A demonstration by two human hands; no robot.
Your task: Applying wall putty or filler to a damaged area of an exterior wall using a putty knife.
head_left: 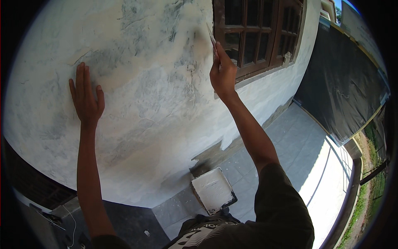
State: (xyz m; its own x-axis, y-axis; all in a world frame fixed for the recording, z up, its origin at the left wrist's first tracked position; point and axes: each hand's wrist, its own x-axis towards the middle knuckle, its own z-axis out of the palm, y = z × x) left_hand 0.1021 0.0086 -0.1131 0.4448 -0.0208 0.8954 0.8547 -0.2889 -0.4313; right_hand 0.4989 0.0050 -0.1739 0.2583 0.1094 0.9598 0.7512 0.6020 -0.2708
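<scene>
My left hand (87, 97) lies flat against the patchy white and grey wall (141, 99), its fingers stretched upward and the thumb apart. Higher up and to the right, my right hand (224, 74) is closed around a putty knife (212, 38). The blade is seen almost edge-on and points up at the wall beside the brown window frame (226, 30). I cannot tell whether it touches the surface. My fingers hide most of the handle.
Below, a white-coated tray (213, 190) sits on grey floor tiles (253, 166) near the wall's foot. A latch-like fitting (287, 59) juts from the window. Dark plastic sheeting (344, 79) hangs at the right. A white cable (74, 226) runs at lower left.
</scene>
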